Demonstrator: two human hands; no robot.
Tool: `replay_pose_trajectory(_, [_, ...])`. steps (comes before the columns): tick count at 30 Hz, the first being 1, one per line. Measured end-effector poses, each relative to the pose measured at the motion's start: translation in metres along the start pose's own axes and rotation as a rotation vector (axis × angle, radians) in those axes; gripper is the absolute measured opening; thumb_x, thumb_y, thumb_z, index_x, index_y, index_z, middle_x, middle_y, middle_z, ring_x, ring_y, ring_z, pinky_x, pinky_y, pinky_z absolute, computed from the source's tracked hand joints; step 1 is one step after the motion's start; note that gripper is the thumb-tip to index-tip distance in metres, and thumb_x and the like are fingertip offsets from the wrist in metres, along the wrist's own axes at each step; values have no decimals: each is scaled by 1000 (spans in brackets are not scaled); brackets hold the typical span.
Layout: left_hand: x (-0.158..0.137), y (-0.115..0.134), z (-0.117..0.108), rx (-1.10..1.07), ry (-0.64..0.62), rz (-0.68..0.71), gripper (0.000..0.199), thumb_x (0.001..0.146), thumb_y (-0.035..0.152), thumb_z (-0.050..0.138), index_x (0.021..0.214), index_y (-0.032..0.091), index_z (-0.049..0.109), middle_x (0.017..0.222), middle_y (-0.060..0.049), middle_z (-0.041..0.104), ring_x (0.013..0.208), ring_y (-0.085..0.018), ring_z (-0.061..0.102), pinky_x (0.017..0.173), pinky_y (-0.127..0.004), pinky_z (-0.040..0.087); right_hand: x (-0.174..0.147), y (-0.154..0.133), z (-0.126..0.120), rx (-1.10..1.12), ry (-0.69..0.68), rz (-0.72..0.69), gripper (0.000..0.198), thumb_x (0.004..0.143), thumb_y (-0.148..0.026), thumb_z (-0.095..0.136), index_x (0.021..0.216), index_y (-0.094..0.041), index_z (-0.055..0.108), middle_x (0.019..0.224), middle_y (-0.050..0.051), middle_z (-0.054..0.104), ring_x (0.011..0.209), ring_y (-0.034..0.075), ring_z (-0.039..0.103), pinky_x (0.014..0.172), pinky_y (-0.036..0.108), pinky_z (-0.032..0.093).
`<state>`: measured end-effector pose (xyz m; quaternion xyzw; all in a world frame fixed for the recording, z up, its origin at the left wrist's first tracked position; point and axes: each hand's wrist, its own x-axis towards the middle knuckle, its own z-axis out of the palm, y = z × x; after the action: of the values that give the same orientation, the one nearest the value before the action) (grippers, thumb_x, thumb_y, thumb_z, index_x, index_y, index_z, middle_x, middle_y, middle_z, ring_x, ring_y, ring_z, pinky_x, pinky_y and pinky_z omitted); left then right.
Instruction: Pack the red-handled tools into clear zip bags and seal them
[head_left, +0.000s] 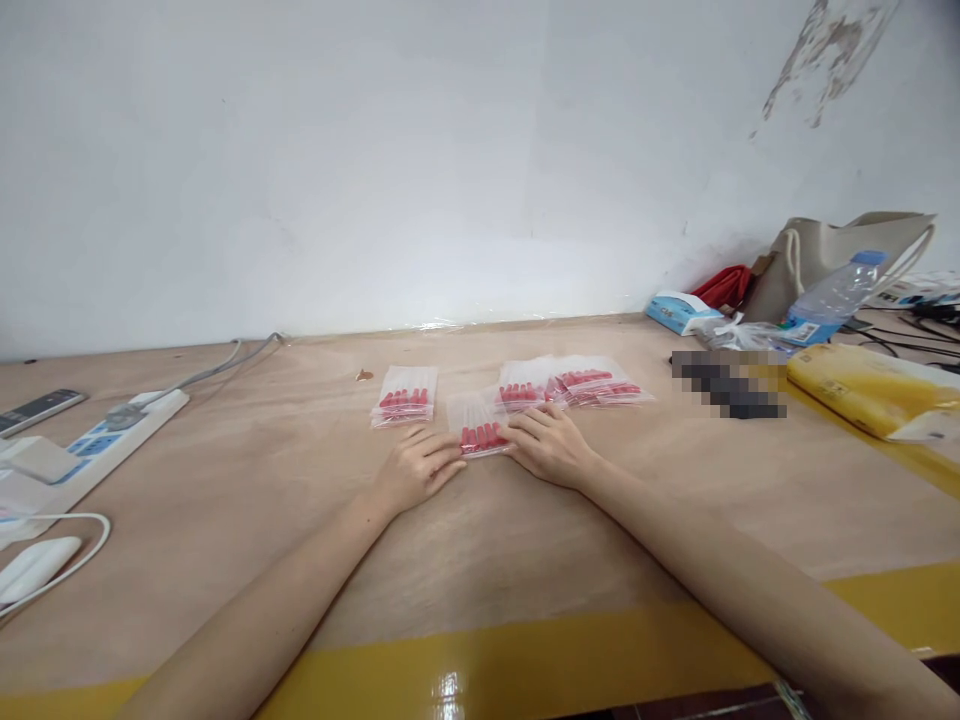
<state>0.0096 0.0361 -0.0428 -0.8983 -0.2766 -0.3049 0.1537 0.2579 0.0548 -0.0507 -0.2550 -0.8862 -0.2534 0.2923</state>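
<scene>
Plywood bench (225, 520) against a white wall. Left hand (417, 470) lies flat, fingers loosely spread, touching the left edge of a small clear bag of red parts (480, 430); right hand (550, 446) rests flat on its right edge, gripping nothing. Best handled by pressing evenly from both sides so the bag lies square. More bags lie just beyond the fingertips: a stack (405, 397) beyond the left hand, a spread pile (577, 383) beyond the right.

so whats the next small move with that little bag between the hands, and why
Probably slide the small bag left to the lone stack. Both the left hand and right hand rest flat at its edges, fingers touching it, not gripping. It lies apart from the stack on the left and the overlapping pile on the right, so it looks finished and unsorted.
</scene>
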Motion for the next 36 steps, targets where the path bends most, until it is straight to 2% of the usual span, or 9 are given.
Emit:
replay_pose_trajectory(3, [3,-13,-5,60,21,-230,30,86,33,49,112,21,57,119,-8,55,113,-24,48,96,-43,36,7,-6,5,13,-12,-8,23,88,-20,43,106,-22,58,99,5,63,90,16,52,82,35,32])
replay_pose_trajectory(6, [2,-43,-9,170,-8,-453,36,83,32,48,117,21,55,130,-9,46,122,-29,38,101,-49,30,17,-12,12,-5,-89,-9,25,88,-16,41,103,-20,60,101,6,64,92,17,54,89,38,31])
replay_pose_trajectory(11, [-8,-92,-11,-18,-280,-502,43,79,34,46,118,19,57,127,-8,51,115,-26,49,99,-40,38,39,-18,27,-50,-313,95,29,86,-12,38,107,-13,58,100,10,64,87,18,59,96,40,27])
replay_pose_trajectory(18, [-29,-104,-13,-148,-135,-651,51,76,60,50,103,20,66,117,-7,59,108,-26,55,99,-41,39,74,-13,59,-16,-418,223,35,85,-12,36,117,-11,53,113,13,59,101,20,56,99,38,28])
replay_pose_trajectory(23, [-39,-111,-22,-295,-66,-706,50,72,61,55,101,22,67,115,-6,60,108,-25,56,99,-41,40,69,-12,61,36,-298,231,35,85,-14,38,117,-11,52,115,14,57,107,21,51,100,40,26])
replay_pose_trajectory(27, [-31,-85,-22,-274,255,-742,34,79,48,55,96,21,68,100,-5,67,96,-22,62,91,-41,48,46,-14,43,135,-88,191,31,86,-19,40,114,-14,53,107,12,60,99,21,52,91,40,35])
replay_pose_trajectory(29, [-23,-59,-19,-267,310,-659,26,83,38,55,97,22,68,101,-4,67,95,-20,63,90,-40,49,33,-17,31,215,8,193,32,85,-20,42,116,-14,50,107,12,59,95,20,54,83,37,42])
replay_pose_trajectory(33, [-7,-4,-11,-314,216,-352,23,85,22,53,106,22,64,106,-4,65,96,-17,62,90,-35,50,8,-24,9,370,104,201,40,83,-20,46,122,-14,40,111,14,53,97,18,54,74,29,49])
replay_pose_trajectory(36, [2,20,-3,-368,81,-198,28,88,17,48,114,23,58,113,-4,62,104,-16,58,95,-34,47,-7,-25,-3,349,116,128,31,83,-17,47,114,-16,47,106,11,57,92,16,57,71,26,50])
